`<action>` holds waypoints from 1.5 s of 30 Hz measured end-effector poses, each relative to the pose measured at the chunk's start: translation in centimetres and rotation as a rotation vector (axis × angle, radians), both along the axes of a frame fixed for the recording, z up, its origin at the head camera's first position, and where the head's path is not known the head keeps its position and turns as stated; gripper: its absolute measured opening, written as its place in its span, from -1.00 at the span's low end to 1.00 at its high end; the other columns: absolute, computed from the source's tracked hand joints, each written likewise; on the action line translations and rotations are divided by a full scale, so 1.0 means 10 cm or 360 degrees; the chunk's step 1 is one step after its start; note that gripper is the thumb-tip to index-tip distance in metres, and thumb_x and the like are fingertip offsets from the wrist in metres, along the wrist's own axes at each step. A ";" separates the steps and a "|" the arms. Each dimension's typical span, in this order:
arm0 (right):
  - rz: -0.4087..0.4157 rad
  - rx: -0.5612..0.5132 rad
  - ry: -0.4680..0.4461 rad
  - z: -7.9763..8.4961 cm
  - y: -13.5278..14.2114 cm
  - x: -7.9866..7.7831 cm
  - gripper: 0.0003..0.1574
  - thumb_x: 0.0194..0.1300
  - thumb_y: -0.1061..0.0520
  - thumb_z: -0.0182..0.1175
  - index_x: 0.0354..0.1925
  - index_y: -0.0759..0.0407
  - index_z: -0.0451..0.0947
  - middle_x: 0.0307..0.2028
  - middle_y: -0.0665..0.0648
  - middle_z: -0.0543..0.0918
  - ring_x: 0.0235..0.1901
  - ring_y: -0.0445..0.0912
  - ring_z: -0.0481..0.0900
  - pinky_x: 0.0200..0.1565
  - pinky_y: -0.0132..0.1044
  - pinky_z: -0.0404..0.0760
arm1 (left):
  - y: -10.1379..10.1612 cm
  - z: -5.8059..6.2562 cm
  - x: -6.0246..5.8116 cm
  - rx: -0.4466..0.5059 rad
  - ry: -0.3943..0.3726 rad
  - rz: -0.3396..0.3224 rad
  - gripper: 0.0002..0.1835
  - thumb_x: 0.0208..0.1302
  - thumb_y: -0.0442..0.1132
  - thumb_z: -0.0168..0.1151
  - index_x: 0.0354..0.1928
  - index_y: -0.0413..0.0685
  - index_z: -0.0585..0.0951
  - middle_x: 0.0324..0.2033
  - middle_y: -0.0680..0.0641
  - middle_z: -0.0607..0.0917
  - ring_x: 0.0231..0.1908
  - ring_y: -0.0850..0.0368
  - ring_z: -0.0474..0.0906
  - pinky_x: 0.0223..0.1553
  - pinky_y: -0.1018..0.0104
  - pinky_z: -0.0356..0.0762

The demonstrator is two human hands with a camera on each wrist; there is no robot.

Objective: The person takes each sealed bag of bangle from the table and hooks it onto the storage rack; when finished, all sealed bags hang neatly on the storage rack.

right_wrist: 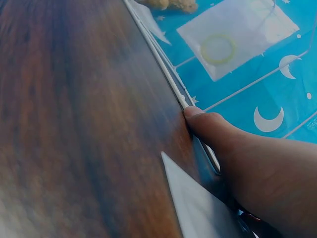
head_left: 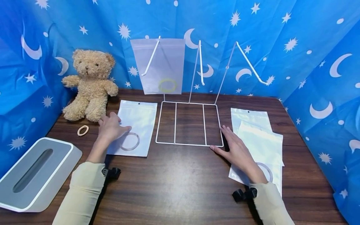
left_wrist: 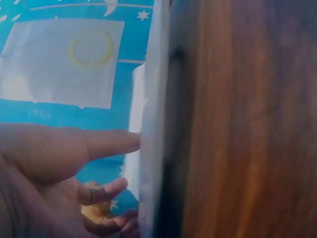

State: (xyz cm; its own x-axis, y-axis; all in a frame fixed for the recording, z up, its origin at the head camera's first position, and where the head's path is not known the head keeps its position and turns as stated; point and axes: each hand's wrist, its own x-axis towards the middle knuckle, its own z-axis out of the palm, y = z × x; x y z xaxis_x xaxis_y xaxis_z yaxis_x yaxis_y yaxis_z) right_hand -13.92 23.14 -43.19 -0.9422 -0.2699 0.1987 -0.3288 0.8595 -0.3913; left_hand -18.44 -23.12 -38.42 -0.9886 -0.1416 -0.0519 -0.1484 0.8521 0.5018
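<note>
- The left grip [head_left: 111,128] was unclenched, touching the left pouch [head_left: 140,115], flat on the counter [head_left: 168,181]; a pinch clear of its ring [head_left: 138,142] was advisable.
- 1 hung pouch [head_left: 168,62] was held by the rack's [head_left: 189,144] left prong [head_left: 150,59].
- The relaxed right grip [head_left: 236,148] was rested at the rack's front right corner, best kept light.

The head view looks forward and down across the tabletop [head_left: 174,184]. Both wrist views face along it from close behind the left hand [head_left: 110,128] and right hand [head_left: 239,152], sharing the hanging bag [head_left: 170,64], upper left and upper right respectively.
</note>
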 end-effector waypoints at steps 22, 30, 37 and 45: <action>-0.0034 0.0017 -0.0060 0.02 -0.01 -0.01 0.25 0.16 -0.50 0.20 0.49 0.23 0.09 0.46 0.29 0.13 0.44 0.16 0.06 0.31 0.20 0.17 | -0.39 0.40 0.02 0.0304 -0.0303 -0.0435 -0.42 0.24 0.10 0.34 0.22 -0.05 0.59 0.14 -0.31 0.49 0.07 -0.16 0.38 -0.06 0.00 0.40; -0.0025 0.0025 -0.0071 0.02 -0.02 0.00 0.25 0.17 -0.48 0.20 0.50 0.24 0.08 0.46 0.29 0.13 0.44 0.17 0.06 0.30 0.20 0.17 | -0.20 0.90 0.37 0.0074 0.0083 -0.0723 -0.58 0.27 0.03 0.34 0.15 0.13 0.66 -0.59 -0.05 0.47 -0.53 0.04 0.29 -0.57 0.27 0.30; -0.0041 0.0010 -0.0091 0.03 -0.01 0.00 0.25 0.17 -0.49 0.20 0.50 0.23 0.08 0.46 0.30 0.13 0.44 0.19 0.06 0.30 0.22 0.16 | 0.02 1.07 0.54 0.0221 0.0495 -0.1037 -0.64 0.23 -0.16 0.40 0.08 0.18 0.69 -0.08 0.18 0.71 -0.46 0.26 0.48 -0.50 0.38 0.50; -0.0021 0.0015 -0.0052 0.01 -0.02 0.00 0.23 0.17 -0.47 0.22 0.49 0.25 0.11 0.46 0.30 0.14 0.43 0.17 0.07 0.31 0.20 0.17 | 0.39 1.13 0.55 0.0596 0.1345 -0.1152 -0.65 -0.01 -0.57 0.44 -0.11 -0.24 0.73 -0.17 -0.08 0.75 -0.25 0.12 0.63 -0.33 0.46 0.44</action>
